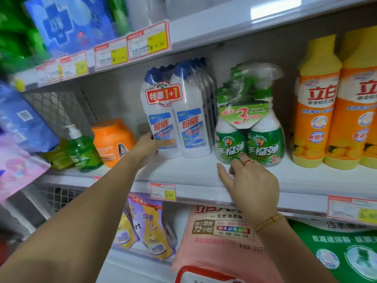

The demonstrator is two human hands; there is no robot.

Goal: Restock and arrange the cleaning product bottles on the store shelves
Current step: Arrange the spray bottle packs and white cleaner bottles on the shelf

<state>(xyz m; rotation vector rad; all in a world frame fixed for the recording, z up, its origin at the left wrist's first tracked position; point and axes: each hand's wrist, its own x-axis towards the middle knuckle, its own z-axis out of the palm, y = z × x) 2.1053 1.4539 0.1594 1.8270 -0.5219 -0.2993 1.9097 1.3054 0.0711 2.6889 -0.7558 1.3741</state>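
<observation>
A shrink-wrapped twin pack of white bottles with blue caps (pixel 183 111) stands on the middle shelf (pixel 183 176). My left hand (pixel 150 147) grips its lower left side, thumb across the front label. More such packs stand behind it. To its right is a wrapped pack of green spray bottles (pixel 251 123). My right hand (pixel 247 180) hovers at that pack's base with fingers spread and relaxed, fingertips at or near the bottles; whether they touch is unclear.
Tall orange-and-yellow bottles (pixel 318 103) stand at the right. An orange tub (pixel 114 139) and a green pump bottle (pixel 81 150) sit at the left. Price tags (pixel 163 192) line the shelf edges. Detergent bags (pixel 222 237) fill the shelf below, blue packs (pixel 67 23) the one above.
</observation>
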